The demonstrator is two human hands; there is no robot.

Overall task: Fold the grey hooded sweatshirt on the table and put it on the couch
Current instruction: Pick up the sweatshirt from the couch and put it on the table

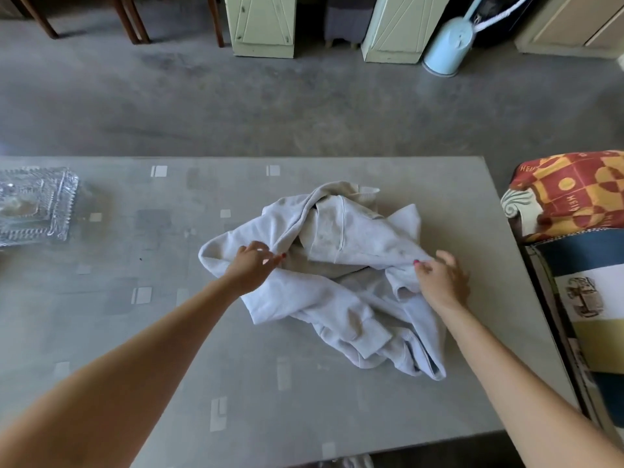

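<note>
On the desk (101, 332), right of its middle, the grey hooded sweatshirt (337, 282) is seen crumpled and unfolded, likely being gathered for spreading flat before any fold. Its left edge is pinched by the curled fingers (270, 260) of the left hand (251, 265), while the right hand (442, 278) is laid on its right side, a fold apparently nipped, the other fingers loosely spread. Farther right, beside the desk, the couch (580, 298) is left waiting, and a glass tray (33, 204) is seen at the far left.

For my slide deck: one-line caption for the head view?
Both hands, left hand and right hand, pinch a crumpled grey hooded sweatshirt on the table.
</note>
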